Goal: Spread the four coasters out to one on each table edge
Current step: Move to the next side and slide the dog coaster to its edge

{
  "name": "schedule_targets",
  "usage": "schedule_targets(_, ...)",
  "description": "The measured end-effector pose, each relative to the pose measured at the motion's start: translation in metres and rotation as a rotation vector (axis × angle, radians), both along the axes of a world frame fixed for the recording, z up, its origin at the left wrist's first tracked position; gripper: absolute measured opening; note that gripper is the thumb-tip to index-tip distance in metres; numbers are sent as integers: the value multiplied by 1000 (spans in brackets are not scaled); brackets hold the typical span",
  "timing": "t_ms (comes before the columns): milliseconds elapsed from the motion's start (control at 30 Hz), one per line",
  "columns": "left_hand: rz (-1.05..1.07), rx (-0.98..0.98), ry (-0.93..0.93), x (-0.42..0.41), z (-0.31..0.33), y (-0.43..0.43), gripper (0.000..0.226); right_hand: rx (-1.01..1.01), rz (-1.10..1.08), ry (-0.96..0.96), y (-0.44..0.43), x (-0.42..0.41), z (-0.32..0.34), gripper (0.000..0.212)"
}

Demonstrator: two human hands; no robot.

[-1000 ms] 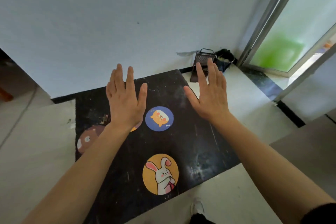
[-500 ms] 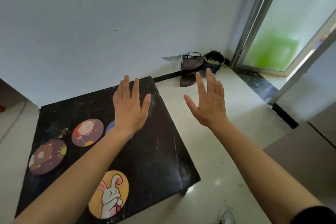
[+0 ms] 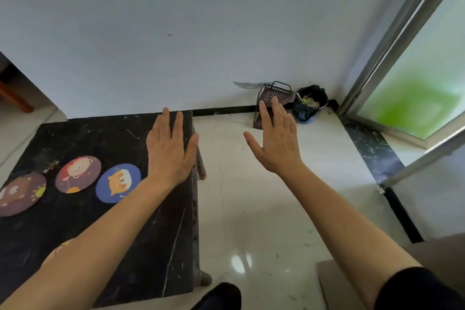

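Two hands up, both flat and fully spread, palms down, holding nothing. Left hand (image 3: 172, 152) hovers over the right part of the black table (image 3: 105, 138), fingers together and pointing far, thumb out to the right past the table's right edge. Cannot tell if it touches the tabletop; looks raised above it. Right hand (image 3: 276, 137) is off the table, out over the pale tiled floor (image 3: 264, 209), fingers pointing far, thumb splayed left. Hands well apart, not touching each other or any coaster.

Coasters: three sit in a row across the left middle of the table. Blue coaster (image 3: 118, 183) with an orange cat-like animal is the rightmost, just left of the left wrist. Maroon coaster (image 3: 78, 174) with a cartoon figure is just beside it to the left. Brown coaster (image 3: 21, 194) is at the left picture edge, partly cut off. Yellow coaster (image 3: 61, 246) is nearer, mostly hidden under the left forearm, only a sliver showing.

Far right by the wall: a dark dustpan (image 3: 275, 94) leaning upright and a bin (image 3: 310, 103) with a black bag just right of it. A glass door frame (image 3: 392, 40) runs down the right side. A dark shoe (image 3: 221, 296) shows at the near edge.
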State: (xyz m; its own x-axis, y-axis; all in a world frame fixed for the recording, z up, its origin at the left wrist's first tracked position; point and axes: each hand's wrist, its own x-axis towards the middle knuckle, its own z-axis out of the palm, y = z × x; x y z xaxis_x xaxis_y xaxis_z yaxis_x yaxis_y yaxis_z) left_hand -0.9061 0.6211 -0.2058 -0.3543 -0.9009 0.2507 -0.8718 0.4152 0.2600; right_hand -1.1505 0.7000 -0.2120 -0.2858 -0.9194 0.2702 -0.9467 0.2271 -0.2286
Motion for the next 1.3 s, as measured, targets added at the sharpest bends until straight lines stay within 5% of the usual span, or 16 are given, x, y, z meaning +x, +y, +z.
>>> schedule_targets(367, 229, 115, 117, -52, -45, -125, 73, 166, 279, 109, -181, -32, -12, 78)
schedule_targets(667, 495, 233, 172, 0, -66, -183, 68, 245, 592, 126, -328, 41, -13, 75)
schedule_targets(933, 947, 404, 282, 68, -105, -189, 67, 328, 1010, 117, -420, 163, -63, 70)
schedule_targets(1300, 1725, 564, 754, 77, -150, -164, 66, 657, 1600, 116, -472, 294, -147, 71)
